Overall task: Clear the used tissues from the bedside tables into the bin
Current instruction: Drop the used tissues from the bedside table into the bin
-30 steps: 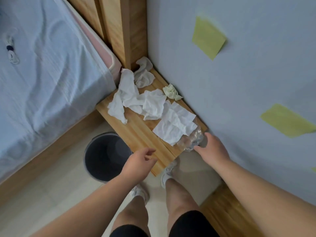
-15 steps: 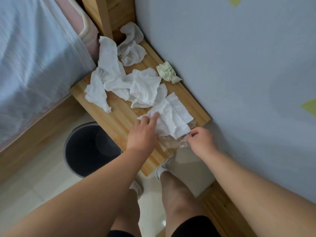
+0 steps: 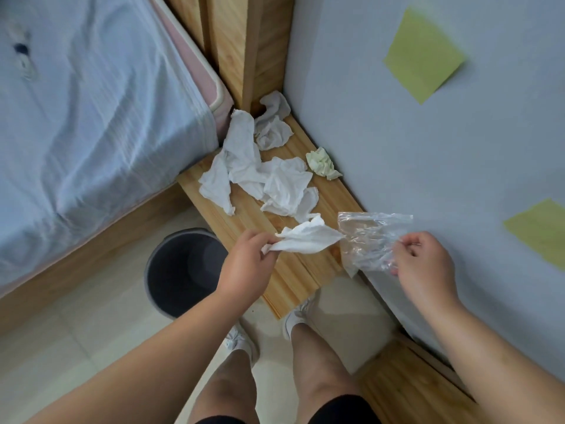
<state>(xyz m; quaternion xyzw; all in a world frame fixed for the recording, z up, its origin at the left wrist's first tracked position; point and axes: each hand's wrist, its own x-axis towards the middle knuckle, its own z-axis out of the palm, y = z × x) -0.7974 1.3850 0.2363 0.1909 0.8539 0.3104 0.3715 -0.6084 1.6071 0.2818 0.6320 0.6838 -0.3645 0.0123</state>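
A wooden bedside table point(image 3: 290, 270) stands in the corner between bed and wall. Several crumpled white tissues point(image 3: 275, 185) lie on it, plus a pale green one point(image 3: 321, 163) against the wall. My left hand point(image 3: 247, 264) is shut on a white tissue point(image 3: 305, 238), lifted just above the table's near end. My right hand point(image 3: 422, 261) pinches a clear plastic wrapper point(image 3: 367, 240), held up beside the wall. A dark round bin point(image 3: 183, 270) stands on the floor left of the table, under my left forearm.
The bed with its pale blue sheet point(image 3: 91, 133) fills the left. A wooden headboard post point(image 3: 244, 50) rises behind the table. Yellow-green sticky notes point(image 3: 423, 56) are on the grey wall. My legs and white shoes point(image 3: 299, 313) stand at the table's near end.
My left hand went to the nearest tissue, closed on it and lifted it off the table. My right hand raised the plastic wrapper from the table's corner.
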